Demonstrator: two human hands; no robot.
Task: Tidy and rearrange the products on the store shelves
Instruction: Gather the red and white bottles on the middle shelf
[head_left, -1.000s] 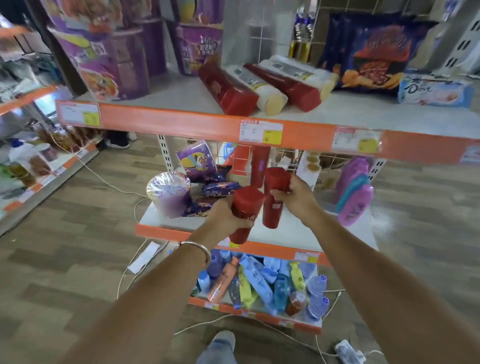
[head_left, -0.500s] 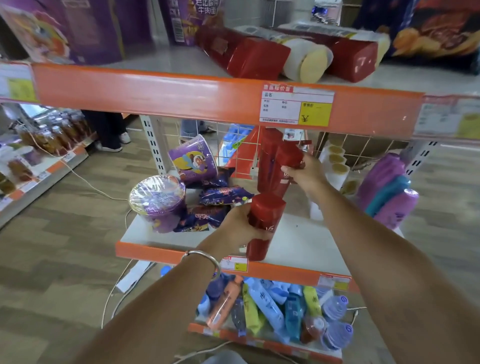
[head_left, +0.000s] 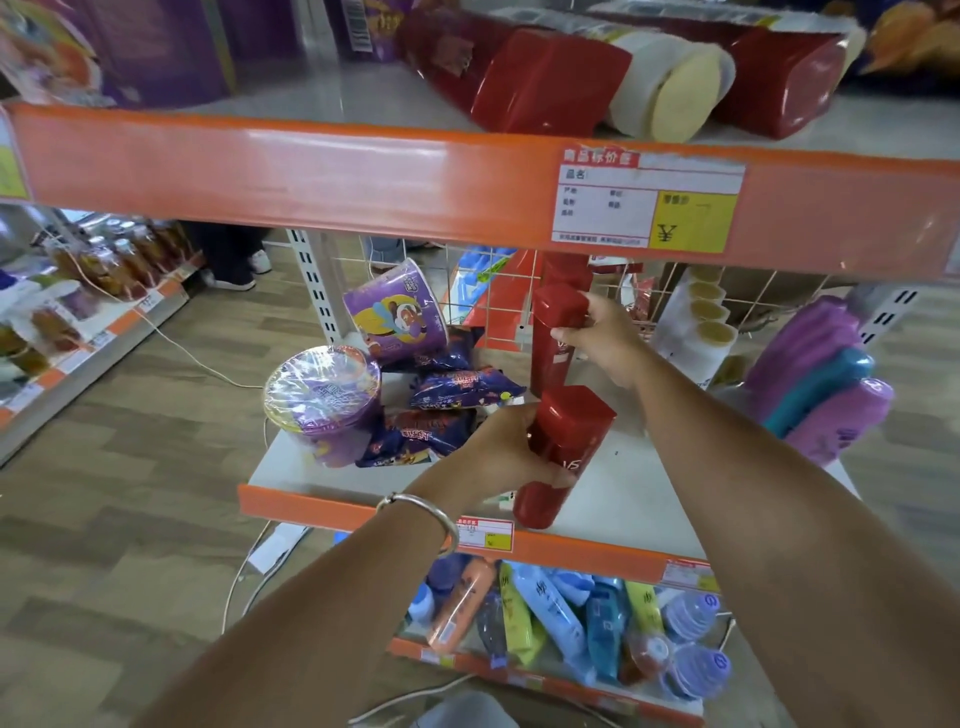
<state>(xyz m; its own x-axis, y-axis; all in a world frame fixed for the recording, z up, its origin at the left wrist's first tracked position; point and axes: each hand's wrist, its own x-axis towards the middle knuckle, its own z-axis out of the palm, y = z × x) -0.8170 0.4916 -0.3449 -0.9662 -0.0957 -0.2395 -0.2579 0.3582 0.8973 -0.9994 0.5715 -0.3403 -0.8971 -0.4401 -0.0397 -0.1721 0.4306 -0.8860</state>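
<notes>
**Two red bottles held over the middle shelf**

The left hand grips a glossy red bottle near the middle shelf front edge. The right hand wraps fingers around a second red bottle, upright further back. Purple noodle bowls sit left.

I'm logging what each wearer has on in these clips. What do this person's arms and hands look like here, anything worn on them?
Both forearms are bare, with no sleeves in view and no gloves. The left hand has a plain silver-coloured bangle around its wrist. The right hand shows no bracelet or watch. No rings can be made out.
</notes>
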